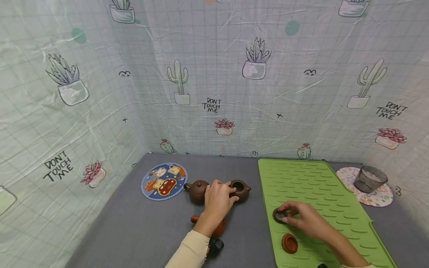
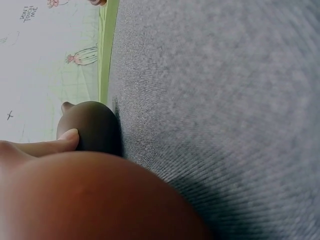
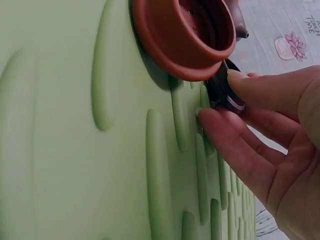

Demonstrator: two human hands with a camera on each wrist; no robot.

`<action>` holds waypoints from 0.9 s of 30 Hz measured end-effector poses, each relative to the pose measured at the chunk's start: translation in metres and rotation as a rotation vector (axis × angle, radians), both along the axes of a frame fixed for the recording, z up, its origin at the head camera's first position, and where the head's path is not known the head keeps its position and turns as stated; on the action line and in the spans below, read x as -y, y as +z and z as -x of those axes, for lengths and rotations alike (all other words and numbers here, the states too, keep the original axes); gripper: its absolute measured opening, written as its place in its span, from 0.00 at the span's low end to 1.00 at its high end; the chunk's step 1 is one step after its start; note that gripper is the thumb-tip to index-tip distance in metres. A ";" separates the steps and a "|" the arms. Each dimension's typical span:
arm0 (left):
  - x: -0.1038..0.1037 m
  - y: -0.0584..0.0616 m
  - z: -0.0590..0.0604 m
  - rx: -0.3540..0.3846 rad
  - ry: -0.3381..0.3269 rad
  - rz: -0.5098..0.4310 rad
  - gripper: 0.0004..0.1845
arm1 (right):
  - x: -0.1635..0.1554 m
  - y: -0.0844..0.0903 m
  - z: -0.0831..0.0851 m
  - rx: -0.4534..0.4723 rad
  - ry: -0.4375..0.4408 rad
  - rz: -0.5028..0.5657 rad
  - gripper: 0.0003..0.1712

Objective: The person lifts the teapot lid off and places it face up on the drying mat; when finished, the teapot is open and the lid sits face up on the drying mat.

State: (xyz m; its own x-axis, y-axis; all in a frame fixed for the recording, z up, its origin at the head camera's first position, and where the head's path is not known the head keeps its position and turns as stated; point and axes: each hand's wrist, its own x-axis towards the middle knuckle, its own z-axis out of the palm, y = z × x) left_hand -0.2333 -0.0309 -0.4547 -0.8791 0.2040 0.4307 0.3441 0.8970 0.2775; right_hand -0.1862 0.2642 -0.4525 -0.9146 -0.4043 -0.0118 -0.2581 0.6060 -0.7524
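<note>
My left hand (image 1: 218, 197) grips a dark brown teapot (image 1: 244, 192) with no lid on it, which stands on the grey table. In the left wrist view the thumb presses against the side of this teapot (image 2: 92, 125); the other fingers are mostly hidden. Over the green mat, my right hand (image 1: 303, 217) pinches a dark teapot lid (image 1: 277, 216) between thumb and fingers. Close by on the mat lies a reddish-brown lid (image 1: 289, 243), its hollow underside showing in the right wrist view. Under my left forearm sits a reddish-brown teapot (image 1: 219, 229), partly covered.
Left of my left hand stands another dark brown teapot (image 1: 197, 191) with its lid on. A round cartoon mat (image 1: 164, 181) lies at the back left. The ridged green mat (image 1: 308, 178) fills the right side. Beyond it, a smoky glass (image 1: 370, 179) stands on a patterned round mat (image 1: 378, 199).
</note>
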 end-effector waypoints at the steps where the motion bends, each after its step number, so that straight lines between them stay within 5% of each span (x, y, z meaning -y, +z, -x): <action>1: 0.000 0.000 0.000 -0.001 0.000 0.000 0.18 | -0.001 -0.001 0.000 0.001 0.000 0.002 0.15; 27: -0.003 0.005 0.001 0.018 0.004 0.066 0.17 | -0.001 0.005 0.002 0.108 -0.026 0.020 0.15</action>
